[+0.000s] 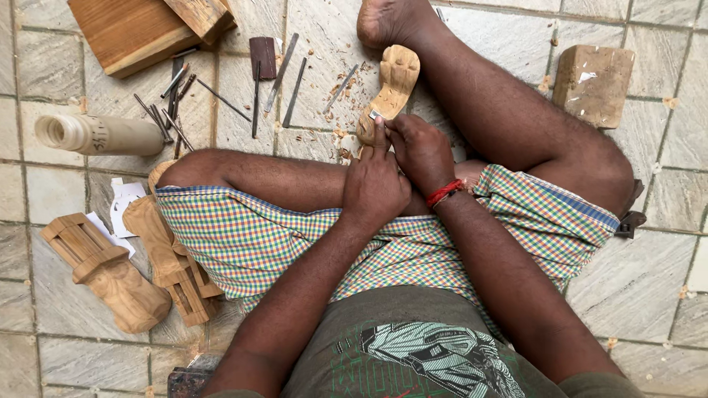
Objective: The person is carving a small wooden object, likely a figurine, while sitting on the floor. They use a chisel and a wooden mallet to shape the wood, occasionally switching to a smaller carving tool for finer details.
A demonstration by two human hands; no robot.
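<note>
Wood lies all about on the stone-tiled floor [44,191]: at far left a turned pale cylinder [99,134], and below it two carved leg-like pieces [107,273] beside the person's knee. Above these a scatter of thin metal chisels [254,92] sits by a flat wooden block [129,29]. Toward the middle, the left hand [375,188] closes its grip low on the pale carved wooden piece [389,92], forefinger stretched along it with something small and shiny at its tip, perhaps a blade end. The right hand [422,151], a red thread at the wrist, is curled tight against the same lower end; what it holds I cannot tell. The piece rests on the floor, its top against the foot [387,22], shavings around it. This looks like fine carving at the lower end; the next cut calls for a steady brace and short, controlled pushes. A squarish wood block [594,85] lies at right.
</note>
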